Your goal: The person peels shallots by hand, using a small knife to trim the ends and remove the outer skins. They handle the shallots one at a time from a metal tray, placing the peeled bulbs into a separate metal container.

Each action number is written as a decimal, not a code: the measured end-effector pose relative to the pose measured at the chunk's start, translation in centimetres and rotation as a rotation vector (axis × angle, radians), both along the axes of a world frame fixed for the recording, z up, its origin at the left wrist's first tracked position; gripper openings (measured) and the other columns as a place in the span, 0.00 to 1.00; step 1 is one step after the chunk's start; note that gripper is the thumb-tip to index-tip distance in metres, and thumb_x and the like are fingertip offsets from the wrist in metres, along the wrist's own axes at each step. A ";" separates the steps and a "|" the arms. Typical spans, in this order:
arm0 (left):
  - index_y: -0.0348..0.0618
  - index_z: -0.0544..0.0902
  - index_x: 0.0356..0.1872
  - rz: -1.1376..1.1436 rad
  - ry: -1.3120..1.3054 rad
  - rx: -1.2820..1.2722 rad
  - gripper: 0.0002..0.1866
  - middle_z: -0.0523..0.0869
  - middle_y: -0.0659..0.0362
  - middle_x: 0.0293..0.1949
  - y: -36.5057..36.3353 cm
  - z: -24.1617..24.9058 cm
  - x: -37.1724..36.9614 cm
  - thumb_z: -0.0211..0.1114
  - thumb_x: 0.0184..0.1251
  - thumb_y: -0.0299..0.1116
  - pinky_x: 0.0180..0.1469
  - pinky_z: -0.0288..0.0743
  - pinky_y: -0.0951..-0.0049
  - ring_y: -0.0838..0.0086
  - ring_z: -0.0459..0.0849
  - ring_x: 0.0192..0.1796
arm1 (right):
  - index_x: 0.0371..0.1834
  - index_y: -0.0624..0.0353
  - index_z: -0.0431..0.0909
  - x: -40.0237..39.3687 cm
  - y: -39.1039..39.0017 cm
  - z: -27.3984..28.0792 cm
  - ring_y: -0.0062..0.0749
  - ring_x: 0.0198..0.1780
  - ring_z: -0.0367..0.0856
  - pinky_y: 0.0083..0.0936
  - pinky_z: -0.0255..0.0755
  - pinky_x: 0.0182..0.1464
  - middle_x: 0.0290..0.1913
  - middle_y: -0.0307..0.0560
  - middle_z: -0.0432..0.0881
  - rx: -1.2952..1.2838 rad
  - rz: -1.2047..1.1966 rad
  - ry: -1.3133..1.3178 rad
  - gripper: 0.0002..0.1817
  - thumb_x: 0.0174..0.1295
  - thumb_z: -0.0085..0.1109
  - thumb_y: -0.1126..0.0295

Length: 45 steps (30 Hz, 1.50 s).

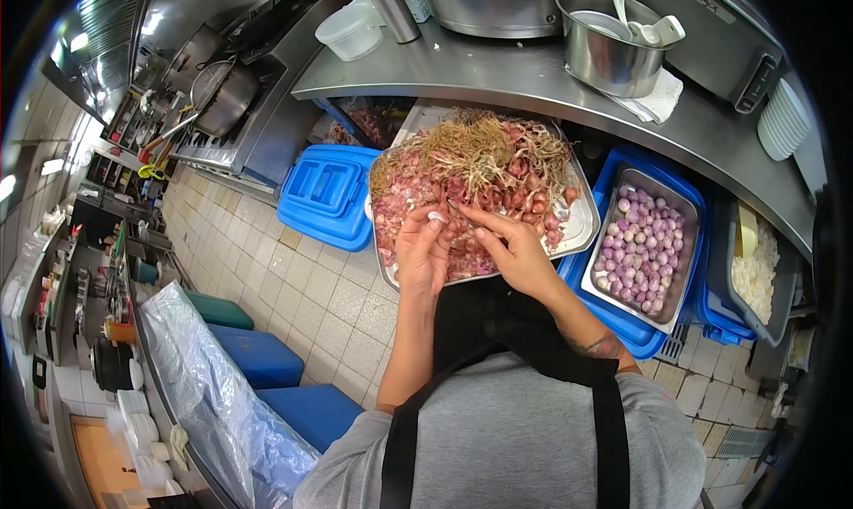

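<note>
My left hand (421, 251) pinches a small shallot (437, 217) between thumb and fingertips. Close to its right, my right hand (514, 250) has thumb and index finger brought together near the shallot; a small dark item seems to be at its fingertips, too small to name. Both hands are over a large metal tray (582, 216) heaped with loose reddish skins and unpeeled shallots (538, 202) with dry, stringy roots (471, 149). To the right, a deep metal pan (697, 220) holds peeled purple-white shallots (641, 251).
A blue lid (327, 196) lies left of the tray. Above runs a steel counter (480, 74) with a steel pot (613, 65) and a plastic tub (349, 31). A grey bin (777, 327) with white pieces stands far right, and blue bins (258, 356) at lower left.
</note>
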<state>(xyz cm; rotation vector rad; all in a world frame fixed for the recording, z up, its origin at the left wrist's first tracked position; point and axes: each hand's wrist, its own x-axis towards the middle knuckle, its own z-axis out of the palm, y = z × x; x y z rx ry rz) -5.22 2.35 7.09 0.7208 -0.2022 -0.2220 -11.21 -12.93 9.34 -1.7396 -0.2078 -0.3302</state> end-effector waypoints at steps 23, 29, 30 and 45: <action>0.34 0.78 0.43 -0.154 0.088 -0.085 0.10 0.83 0.56 0.38 -0.2 -0.3 -0.5 0.59 0.61 0.21 0.44 0.78 0.77 0.73 0.81 0.39 | 0.55 0.61 0.76 0.0 -0.3 -0.2 0.20 0.41 0.78 0.19 0.70 0.43 0.45 0.44 0.83 0.381 0.196 0.303 0.16 0.64 0.50 0.75; 0.33 0.78 0.47 -0.227 0.094 -0.061 0.13 0.82 0.55 0.39 -0.1 -0.5 -0.6 0.60 0.60 0.20 0.42 0.77 0.77 0.73 0.81 0.40 | 0.55 0.61 0.76 0.7 -1.0 0.1 0.22 0.43 0.79 0.19 0.70 0.48 0.45 0.45 0.84 0.217 0.017 0.235 0.16 0.64 0.50 0.74; 0.33 0.77 0.48 -0.227 0.094 -0.054 0.14 0.82 0.55 0.39 -0.1 -0.3 -0.6 0.59 0.60 0.20 0.43 0.77 0.77 0.73 0.81 0.40 | 0.55 0.60 0.76 0.9 -0.9 -0.4 0.23 0.44 0.80 0.20 0.71 0.49 0.46 0.46 0.83 0.184 -0.040 0.135 0.16 0.64 0.50 0.73; 0.31 0.77 0.50 -0.142 0.039 0.036 0.15 0.83 0.54 0.44 0.4 0.3 -0.4 0.61 0.61 0.19 0.43 0.78 0.81 0.76 0.82 0.42 | 0.57 0.58 0.74 0.0 -0.3 0.4 0.36 0.51 0.81 0.25 0.72 0.52 0.52 0.53 0.80 0.056 0.127 -0.136 0.20 0.60 0.54 0.75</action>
